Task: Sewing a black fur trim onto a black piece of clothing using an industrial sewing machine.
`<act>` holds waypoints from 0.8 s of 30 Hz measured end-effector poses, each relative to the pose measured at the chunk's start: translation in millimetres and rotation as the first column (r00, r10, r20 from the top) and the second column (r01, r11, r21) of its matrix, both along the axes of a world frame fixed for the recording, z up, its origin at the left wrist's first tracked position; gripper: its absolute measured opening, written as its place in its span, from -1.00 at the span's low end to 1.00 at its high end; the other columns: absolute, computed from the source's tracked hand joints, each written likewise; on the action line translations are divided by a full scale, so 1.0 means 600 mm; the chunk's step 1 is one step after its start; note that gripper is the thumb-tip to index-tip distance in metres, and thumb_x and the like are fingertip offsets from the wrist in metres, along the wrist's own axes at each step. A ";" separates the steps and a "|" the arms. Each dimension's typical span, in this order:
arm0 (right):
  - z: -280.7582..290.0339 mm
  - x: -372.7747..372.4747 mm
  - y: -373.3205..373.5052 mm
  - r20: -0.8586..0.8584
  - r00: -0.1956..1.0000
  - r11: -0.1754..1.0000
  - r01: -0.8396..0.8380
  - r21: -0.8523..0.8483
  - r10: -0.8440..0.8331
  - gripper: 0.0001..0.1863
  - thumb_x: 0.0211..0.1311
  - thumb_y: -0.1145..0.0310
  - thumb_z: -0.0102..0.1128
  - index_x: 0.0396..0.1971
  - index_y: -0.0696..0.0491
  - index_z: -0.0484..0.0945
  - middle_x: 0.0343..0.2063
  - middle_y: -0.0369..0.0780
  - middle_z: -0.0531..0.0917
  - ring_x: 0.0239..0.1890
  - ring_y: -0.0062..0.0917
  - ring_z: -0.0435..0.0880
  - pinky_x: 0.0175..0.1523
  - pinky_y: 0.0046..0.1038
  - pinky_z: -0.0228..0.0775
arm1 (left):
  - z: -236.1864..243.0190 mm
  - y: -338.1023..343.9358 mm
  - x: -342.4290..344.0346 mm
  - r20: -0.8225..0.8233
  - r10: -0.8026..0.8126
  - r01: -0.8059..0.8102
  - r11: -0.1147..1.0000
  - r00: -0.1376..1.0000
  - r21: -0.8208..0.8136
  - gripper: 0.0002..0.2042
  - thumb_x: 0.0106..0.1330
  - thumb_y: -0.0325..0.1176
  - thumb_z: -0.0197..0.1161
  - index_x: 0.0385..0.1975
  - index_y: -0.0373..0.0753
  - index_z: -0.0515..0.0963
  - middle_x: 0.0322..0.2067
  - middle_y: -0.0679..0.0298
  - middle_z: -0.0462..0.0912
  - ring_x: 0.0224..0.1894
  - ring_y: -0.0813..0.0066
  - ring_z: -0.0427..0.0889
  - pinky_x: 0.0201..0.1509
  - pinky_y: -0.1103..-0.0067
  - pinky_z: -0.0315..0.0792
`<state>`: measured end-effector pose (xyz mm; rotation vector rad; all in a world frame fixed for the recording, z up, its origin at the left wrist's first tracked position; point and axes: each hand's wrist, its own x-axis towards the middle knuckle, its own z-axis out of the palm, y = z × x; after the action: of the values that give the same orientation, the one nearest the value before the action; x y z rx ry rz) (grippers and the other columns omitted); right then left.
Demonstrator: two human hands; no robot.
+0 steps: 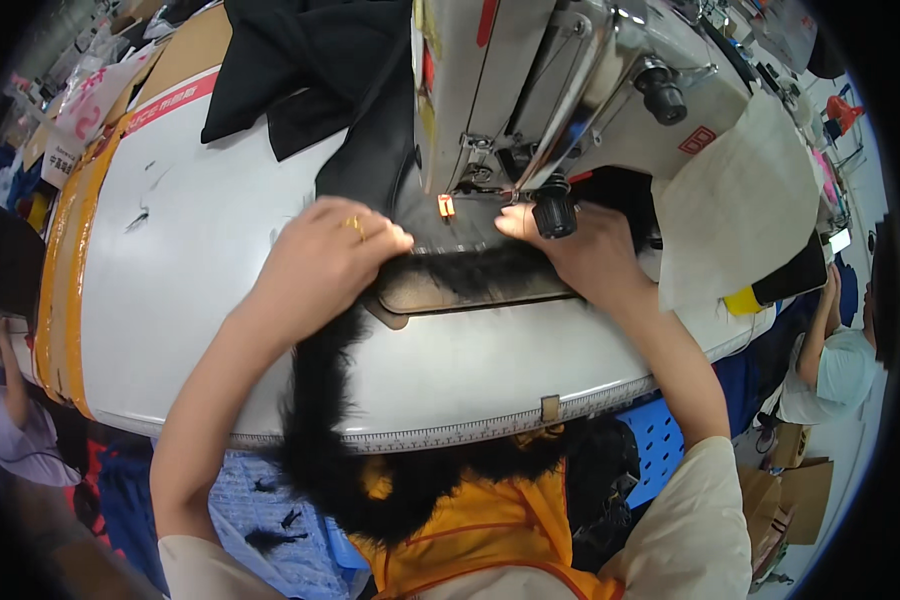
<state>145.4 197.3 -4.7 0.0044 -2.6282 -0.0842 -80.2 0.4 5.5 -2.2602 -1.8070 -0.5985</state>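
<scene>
Black fabric [365, 160] lies under the needle area of a white sewing machine [610, 100]. Along its near edge runs a black fur strip [470, 272], which crosses the machine's metal plate [500, 298] and hangs off the table's front edge down over my lap. My left hand [335, 250], a ring on one finger, is closed on the fabric's edge and the fur, left of the needle. To the right of the needle, my right hand [595, 250] pinches the same edge; a black knob [555, 207] hides part of its fingers.
A measuring tape [450, 437] borders the white table's [190, 300] front edge. Orange tape [65, 300] covers its left edge. A pale cloth [735, 200] hangs at the machine's right. Below are an orange apron [480, 530] and a blue crate [660, 450]. Other people [835, 370] sit at both sides.
</scene>
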 end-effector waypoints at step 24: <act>-0.012 -0.028 -0.012 0.081 0.997 0.999 -0.001 0.035 -0.001 -0.68 0.09 0.44 0.17 -0.12 -0.09 0.64 -0.17 -0.33 0.68 -0.20 -0.47 0.67 -0.06 -0.43 0.54 | -0.003 0.027 -0.006 -0.179 -0.164 0.185 0.977 0.970 0.104 -0.86 0.03 -0.43 0.19 -0.38 -0.18 0.52 -0.27 0.43 0.59 -0.13 0.53 0.58 -0.24 0.61 0.47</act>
<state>128.5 190.2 -11.8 0.0202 -2.7079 -0.1324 -83.9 16.6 3.6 -2.3263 -1.4646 -0.5105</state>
